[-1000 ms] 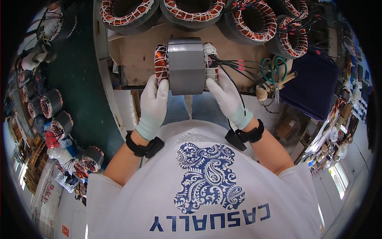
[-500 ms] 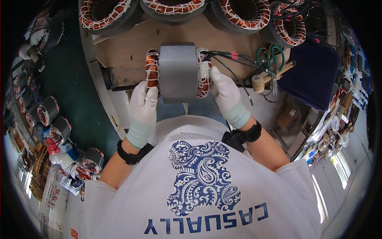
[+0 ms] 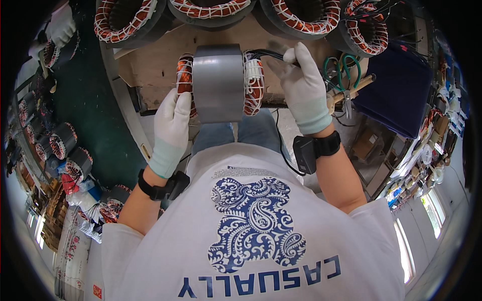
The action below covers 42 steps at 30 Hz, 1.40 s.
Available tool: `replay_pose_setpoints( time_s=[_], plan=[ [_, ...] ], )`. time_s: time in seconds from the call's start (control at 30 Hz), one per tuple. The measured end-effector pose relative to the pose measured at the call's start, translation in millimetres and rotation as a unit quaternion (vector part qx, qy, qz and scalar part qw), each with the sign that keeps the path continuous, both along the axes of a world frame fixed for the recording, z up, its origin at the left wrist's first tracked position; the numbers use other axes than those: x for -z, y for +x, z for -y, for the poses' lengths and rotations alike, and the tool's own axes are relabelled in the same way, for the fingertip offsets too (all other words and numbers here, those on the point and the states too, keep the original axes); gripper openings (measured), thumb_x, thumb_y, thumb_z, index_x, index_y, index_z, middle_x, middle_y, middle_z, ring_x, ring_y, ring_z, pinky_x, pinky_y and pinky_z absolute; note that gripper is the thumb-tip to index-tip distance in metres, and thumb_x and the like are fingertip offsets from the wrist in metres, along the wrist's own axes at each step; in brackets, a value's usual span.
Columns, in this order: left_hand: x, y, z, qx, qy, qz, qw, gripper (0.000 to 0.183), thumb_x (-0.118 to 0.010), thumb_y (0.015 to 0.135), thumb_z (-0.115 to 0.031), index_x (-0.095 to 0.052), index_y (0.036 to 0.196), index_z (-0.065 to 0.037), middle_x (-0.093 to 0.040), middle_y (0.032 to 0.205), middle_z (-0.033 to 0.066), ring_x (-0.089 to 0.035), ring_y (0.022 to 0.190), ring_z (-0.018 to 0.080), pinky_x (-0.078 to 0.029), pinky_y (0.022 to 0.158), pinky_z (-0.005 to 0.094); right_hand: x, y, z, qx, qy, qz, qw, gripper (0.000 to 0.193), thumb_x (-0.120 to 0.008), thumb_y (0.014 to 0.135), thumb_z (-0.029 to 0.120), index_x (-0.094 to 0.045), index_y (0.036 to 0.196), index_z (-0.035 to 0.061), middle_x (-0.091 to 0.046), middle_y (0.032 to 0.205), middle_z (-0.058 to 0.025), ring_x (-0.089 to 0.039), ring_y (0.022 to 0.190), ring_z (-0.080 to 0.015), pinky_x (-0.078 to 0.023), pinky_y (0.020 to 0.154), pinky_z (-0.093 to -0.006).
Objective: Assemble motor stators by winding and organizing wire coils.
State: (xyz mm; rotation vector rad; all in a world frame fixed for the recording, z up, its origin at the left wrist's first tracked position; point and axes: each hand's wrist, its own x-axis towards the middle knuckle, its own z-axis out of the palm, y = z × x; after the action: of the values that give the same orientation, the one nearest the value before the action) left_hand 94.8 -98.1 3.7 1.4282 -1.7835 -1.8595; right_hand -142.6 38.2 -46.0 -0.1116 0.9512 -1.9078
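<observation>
A motor stator [image 3: 218, 83] with a smooth grey core lies on its side at the front edge of the workbench. Orange copper windings laced with white cord show at both its ends. In a white glove with a pale green cuff, my left hand [image 3: 171, 118] grips the winding at the left end. Black lead wires [image 3: 266, 52] come out of the right-hand winding. My right hand [image 3: 304, 83], gloved alike, is raised beside that end with its fingers closed around these wires; their far ends are hidden or blurred behind the hand.
Several more stators [image 3: 216, 14] stand along the back of the cardboard-covered bench [image 3: 165, 75]. Green-handled scissors [image 3: 342, 75] and a wooden-handled mallet [image 3: 362, 85] lie at right, beside a dark blue folded cloth [image 3: 391, 95]. At far left, another person's gloved hand [image 3: 61, 27] is over a stator.
My right hand has left the stator's right winding and moved up and right, taking hold of the black wires. The stator and my left hand have shifted slightly left and away from me.
</observation>
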Motion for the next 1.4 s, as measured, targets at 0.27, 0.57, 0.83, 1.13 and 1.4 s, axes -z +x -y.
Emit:
replay_pose_setpoints(
  time_s=[0.27, 0.57, 0.83, 1.13, 1.4],
  plan=[
    [1.3, -10.8, 10.5, -0.017, -0.035, 0.038, 0.999, 0.040, -0.052, 0.107, -0.038, -0.063, 0.106, 0.000, -0.058, 0.083, 0.0022, -0.048, 0.077, 0.0094, -0.044, 0.073, 0.0276, -12.7, 1.6, 8.3, -0.020, 0.051, 0.286, 0.957, 0.042, -0.051, 0.107, 0.031, -0.050, 0.138, 0.0031, -0.057, 0.137, -0.0215, -0.056, 0.127, -0.0330, -0.043, 0.111, -0.0496],
    [9.9, 23.1, -15.0, 0.101, -0.156, 0.067, 0.980, 0.035, -0.046, 0.108, -0.028, -0.059, 0.122, 0.001, -0.064, 0.110, 0.0141, -0.060, 0.100, 0.0265, -0.046, 0.091, 0.0382, -10.9, 61.1, -25.6, -0.180, 0.254, -0.214, 0.926, 0.044, -0.057, 0.103, 0.039, -0.061, 0.123, -0.0006, -0.065, 0.112, -0.0146, -0.061, 0.111, -0.0211, -0.046, 0.099, -0.0345],
    [12.4, 27.3, -21.3, 0.040, -0.073, 0.027, 0.996, 0.034, -0.049, 0.107, -0.022, -0.058, 0.128, 0.003, -0.064, 0.113, 0.0132, -0.059, 0.105, 0.0231, -0.045, 0.096, 0.0346, -57.7, 62.5, -25.5, -0.259, 0.343, -0.315, 0.846, 0.034, -0.055, 0.104, 0.032, -0.061, 0.112, 0.0000, -0.057, 0.081, -0.0075, -0.053, 0.077, -0.0118, -0.046, 0.076, -0.0289],
    [1.4, 3.0, -13.6, -0.005, -0.004, -0.012, 1.000, 0.033, -0.051, 0.107, -0.027, -0.061, 0.120, 0.002, -0.062, 0.101, 0.0075, -0.058, 0.090, 0.0132, -0.048, 0.084, 0.0285, -52.3, 55.5, -18.3, -0.173, 0.288, -0.232, 0.913, 0.040, -0.050, 0.109, 0.038, -0.061, 0.104, -0.0004, -0.055, 0.085, 0.0000, -0.047, 0.079, -0.0095, -0.044, 0.076, -0.0266],
    [1.2, -11.3, -3.7, -0.011, -0.033, -0.014, 0.999, 0.033, -0.049, 0.108, -0.027, -0.061, 0.120, 0.001, -0.063, 0.098, 0.0058, -0.057, 0.087, 0.0116, -0.048, 0.082, 0.0289, -29.1, 49.2, -18.0, -0.139, 0.242, -0.214, 0.936, 0.047, -0.044, 0.110, 0.042, -0.062, 0.113, -0.0007, -0.063, 0.096, -0.0037, -0.054, 0.087, -0.0126, -0.047, 0.083, -0.0294]
  ],
)
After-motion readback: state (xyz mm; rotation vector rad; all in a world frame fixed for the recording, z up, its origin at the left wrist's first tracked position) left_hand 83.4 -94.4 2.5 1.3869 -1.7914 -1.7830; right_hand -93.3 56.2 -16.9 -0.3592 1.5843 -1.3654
